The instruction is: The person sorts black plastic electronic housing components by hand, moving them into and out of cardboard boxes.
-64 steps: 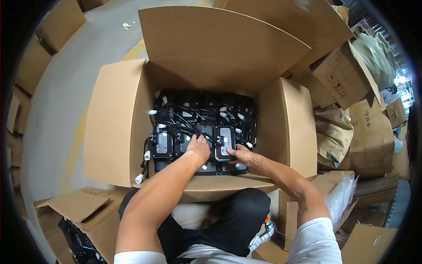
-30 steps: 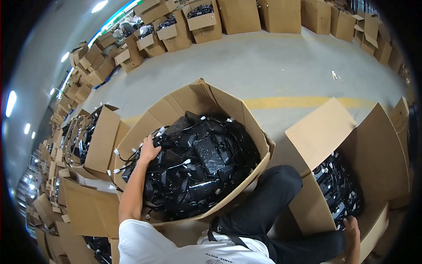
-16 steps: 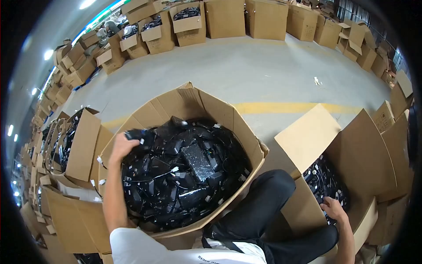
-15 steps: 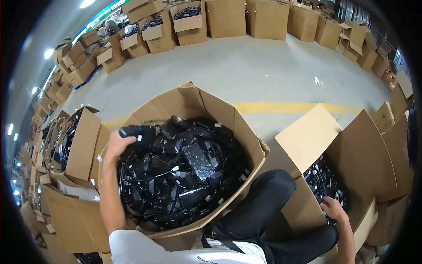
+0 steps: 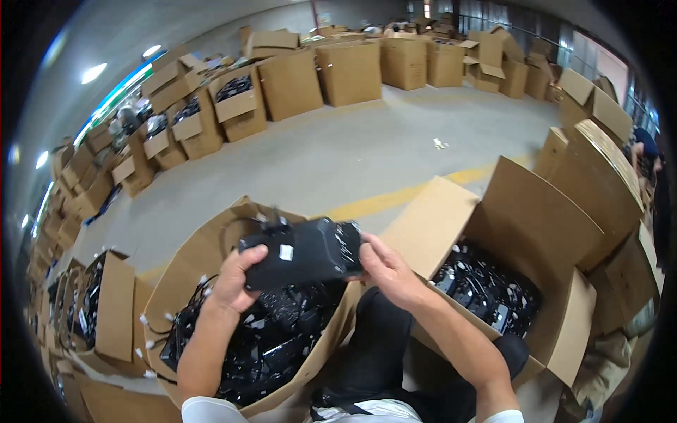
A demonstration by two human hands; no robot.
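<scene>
A flat black rectangular device (image 5: 300, 255) with a small white label is held up over the large open cardboard box (image 5: 338, 331). A dark cable loops from its far left end. My left hand (image 5: 236, 282) grips the left end, thumb on top. At the right end, my right hand (image 5: 390, 269) closes on a shiny, crinkled part that looks like plastic wrap; its fingertips are partly hidden. Below lies a heap of black devices and cables (image 5: 282, 345), several with white plugs. A second open carton (image 5: 550, 211) at the right holds more black parts (image 5: 486, 289).
My bent legs (image 5: 381, 338) sit between the two boxes. Further cartons of black parts (image 5: 92, 296) stand at the left. Rows of cardboard boxes (image 5: 349, 74) line the far side, past a grey floor with a yellow line (image 5: 395, 197). Someone (image 5: 645, 155) is at the far right.
My left hand has lifted the black device from the heap toward the middle. My right hand has left the right carton and taken the device's other end. The view has tilted up and turned right.
</scene>
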